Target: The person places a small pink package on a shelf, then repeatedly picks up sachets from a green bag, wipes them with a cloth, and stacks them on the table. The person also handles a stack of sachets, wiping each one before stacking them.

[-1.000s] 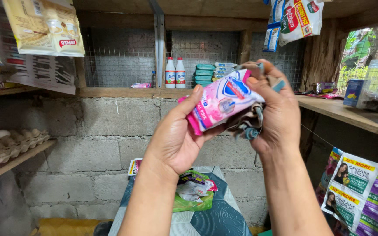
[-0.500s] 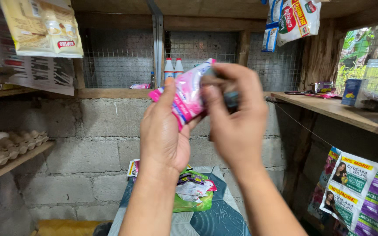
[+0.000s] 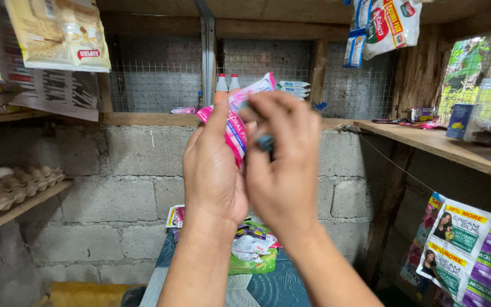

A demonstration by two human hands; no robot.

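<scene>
Both hands are raised in front of a grey block wall [image 3: 115,170]. The left hand [image 3: 214,170] is clenched around a pink packet [image 3: 235,122], thumb pressed up along its front, so the packet stands nearly upright above the palm. The right hand [image 3: 282,165] sits just beside it, fingers curled over the packet's right edge and pinching something small and dark (too blurred to tell what). Behind the packet, two white bottles [image 3: 227,83] with red caps stand on a wooden ledge [image 3: 143,118] before wire mesh. Below the wrists, a desk [image 3: 279,287] with a blue patterned cover carries a heap of small packets [image 3: 251,250]. At left, eggs [image 3: 7,182] rest on a wooden shelf.
</scene>
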